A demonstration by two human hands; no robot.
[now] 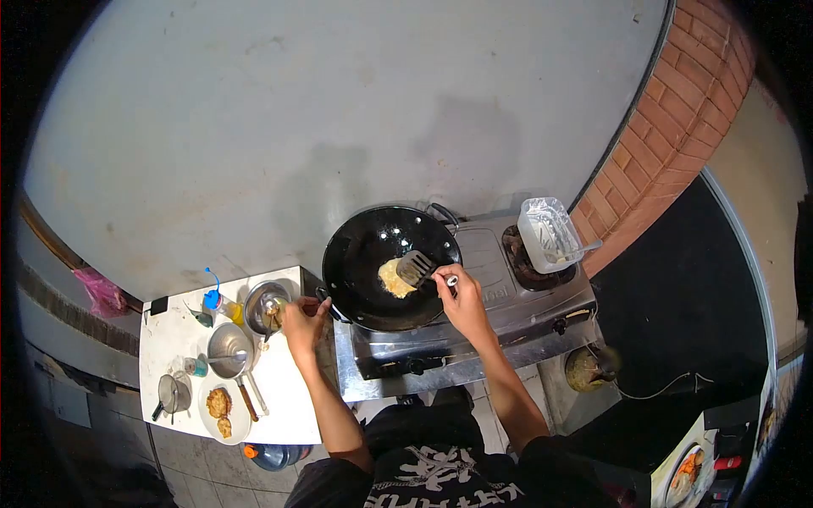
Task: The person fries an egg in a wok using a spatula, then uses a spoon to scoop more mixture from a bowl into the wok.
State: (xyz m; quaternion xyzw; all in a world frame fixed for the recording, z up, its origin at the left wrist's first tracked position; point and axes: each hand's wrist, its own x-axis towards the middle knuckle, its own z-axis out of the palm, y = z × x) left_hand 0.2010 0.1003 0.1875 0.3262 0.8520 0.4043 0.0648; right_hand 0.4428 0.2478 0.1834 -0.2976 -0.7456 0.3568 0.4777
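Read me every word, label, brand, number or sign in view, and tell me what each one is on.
No text is clear enough to quote.
Black shirt: large pale lettering below a graphic, warped and partly cut off; unreadable.
Stove: a faint mark on the top, too blurred to read.
Small container with teal on it: any print is too small to read.

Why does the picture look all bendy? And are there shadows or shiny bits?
Head view: the brick column bows and the corners go black, probably from a wide lens; head view: soft grey shadows fall on the wall behind the wok; head view: white glints shine inside the wok; head view: the floor at lower left looks dim.
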